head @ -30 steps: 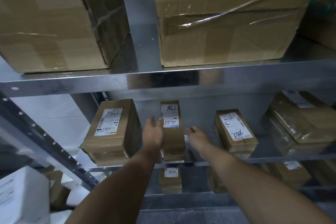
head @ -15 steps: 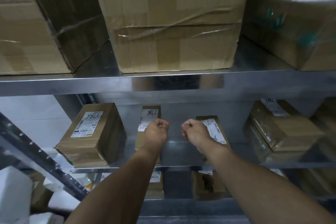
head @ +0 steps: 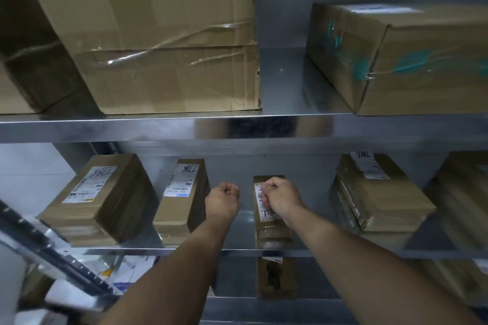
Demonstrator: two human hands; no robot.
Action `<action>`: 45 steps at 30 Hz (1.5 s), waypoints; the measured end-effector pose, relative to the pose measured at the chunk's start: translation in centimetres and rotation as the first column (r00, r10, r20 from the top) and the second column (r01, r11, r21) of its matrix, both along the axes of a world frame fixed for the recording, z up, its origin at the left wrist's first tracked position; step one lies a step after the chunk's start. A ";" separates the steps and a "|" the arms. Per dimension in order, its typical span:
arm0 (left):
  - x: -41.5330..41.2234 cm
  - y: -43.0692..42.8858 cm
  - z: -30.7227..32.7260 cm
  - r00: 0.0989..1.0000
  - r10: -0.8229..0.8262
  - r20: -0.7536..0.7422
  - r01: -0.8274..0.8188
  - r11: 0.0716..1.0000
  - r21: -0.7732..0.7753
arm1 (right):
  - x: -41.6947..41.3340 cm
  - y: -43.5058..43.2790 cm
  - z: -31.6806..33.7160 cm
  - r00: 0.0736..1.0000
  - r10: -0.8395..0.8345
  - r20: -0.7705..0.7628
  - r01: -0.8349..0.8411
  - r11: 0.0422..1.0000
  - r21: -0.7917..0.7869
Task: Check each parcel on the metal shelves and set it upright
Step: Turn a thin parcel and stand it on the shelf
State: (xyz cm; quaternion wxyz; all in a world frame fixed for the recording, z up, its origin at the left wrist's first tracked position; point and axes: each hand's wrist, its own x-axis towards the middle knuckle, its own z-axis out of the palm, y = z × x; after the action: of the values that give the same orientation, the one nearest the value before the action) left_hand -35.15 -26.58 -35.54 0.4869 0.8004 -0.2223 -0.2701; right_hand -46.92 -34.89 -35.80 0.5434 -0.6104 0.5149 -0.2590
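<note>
Several brown parcels with white labels stand on the middle metal shelf. A wide parcel is at the left, a narrow parcel beside it, and a small narrow parcel in the middle. A stacked parcel lies at the right. My left hand is a closed fist in the gap between the two narrow parcels, holding nothing. My right hand is also fisted, in front of the small parcel's label; contact with it is unclear.
Large cardboard boxes sit on the upper shelf, one with teal marks at the right. A slanted perforated steel upright crosses the lower left. More parcels stand on the shelf below.
Both hands went from open beside the narrow parcel to fists. My view swung right, and my right fist now sits in front of the small middle parcel.
</note>
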 end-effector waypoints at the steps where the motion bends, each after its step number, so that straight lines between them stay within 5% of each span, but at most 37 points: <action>1: -0.6 -0.1 0.0 1.000 0.005 -0.008 -0.005 1.000 0.005 | -0.6 -0.3 -0.1 1.000 0.004 -0.011 -0.004 1.000 -0.005; 10: -2.5 0.1 -0.8 0.995 0.055 -0.078 -0.052 0.998 0.041 | -4.1 -1.9 -1.3 0.996 -0.031 -0.082 0.029 0.999 -0.024; 16: -3.4 0.1 -1.4 0.977 -0.031 -0.213 0.050 0.995 0.086 | -4.0 -2.3 -2.8 0.952 -0.157 -0.263 0.137 0.986 -0.092; 21: -3.8 -0.3 -1.0 0.939 -0.100 -0.329 0.147 0.982 0.122 | -3.9 -2.4 -3.1 0.939 -0.142 -0.314 0.148 0.989 -0.003; 29: -4.4 -1.8 -0.9 0.836 -0.183 -0.518 0.239 0.970 0.043 | -3.7 -3.1 -5.0 0.998 -0.039 -0.041 0.053 0.880 0.472; 45: -6.0 -1.9 1.4 0.809 -0.122 -0.574 0.117 0.992 -0.045 | -5.8 -3.0 -1.6 0.998 0.010 0.060 -0.036 0.900 0.435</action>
State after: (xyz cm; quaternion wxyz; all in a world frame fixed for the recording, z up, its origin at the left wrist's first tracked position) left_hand -41.11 -28.51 -34.15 0.5163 0.6639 -0.1155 -0.5285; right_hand -52.71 -37.87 -37.45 0.6834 -0.4718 0.5371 -0.1478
